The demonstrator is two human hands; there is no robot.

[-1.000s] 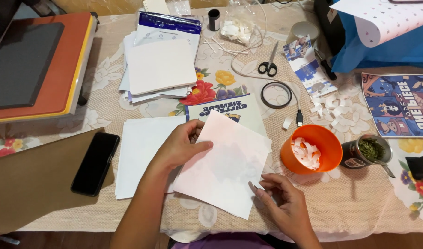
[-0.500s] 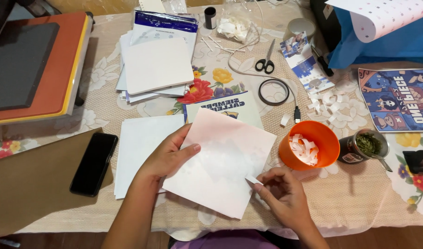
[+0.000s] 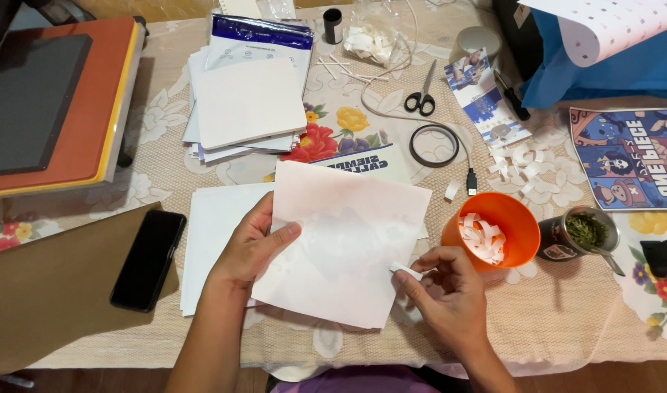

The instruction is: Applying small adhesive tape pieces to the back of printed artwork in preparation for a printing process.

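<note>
Sheet: white, centre of table, near edge. Left hand flat on its left edge, thumb on top, pinning. Right hand pinches small strip at sheet's right edge, fingers curled. Tip: keep sheet pinned, peel slow & low. Orange cup w/ scraps just right.

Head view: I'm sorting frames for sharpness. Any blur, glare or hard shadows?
Head view: sharp overall, lighting even and warm; the white sheet under the left hand reads clearly; only soft shadows under the right hand; no strong glare; slight wide-angle bending at the edges.
</note>
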